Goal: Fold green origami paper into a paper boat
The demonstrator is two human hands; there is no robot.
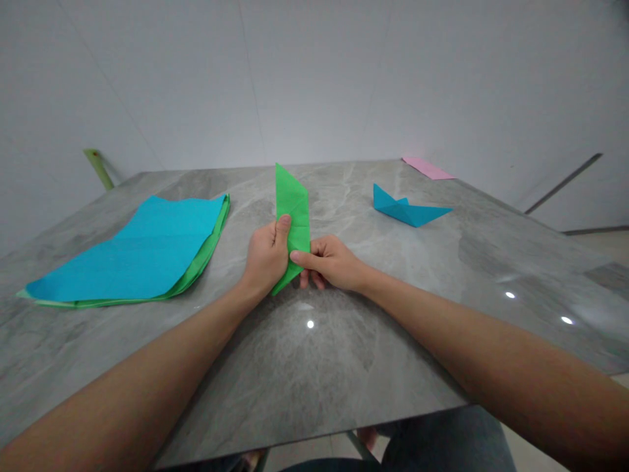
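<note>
A green folded paper [293, 203] stands upright between my hands above the middle of the table, its outline a slanted four-sided shape with creases. My left hand [268, 254] grips its left side, thumb laid on the near face and the other fingers hidden behind. On the lower right edge, my right hand [334, 262] pinches the paper between thumb and fingers, the fingers curled. To the right, a blue paper boat [410, 211] rests on the table, apart from both hands.
Blue and green paper sheets [132, 252] lie in a loose stack on the left of the grey marbled table [314, 380]. Near the wall at the back right is a pink paper [427, 168]. A greenish post [99, 169] shows beyond the left edge.
</note>
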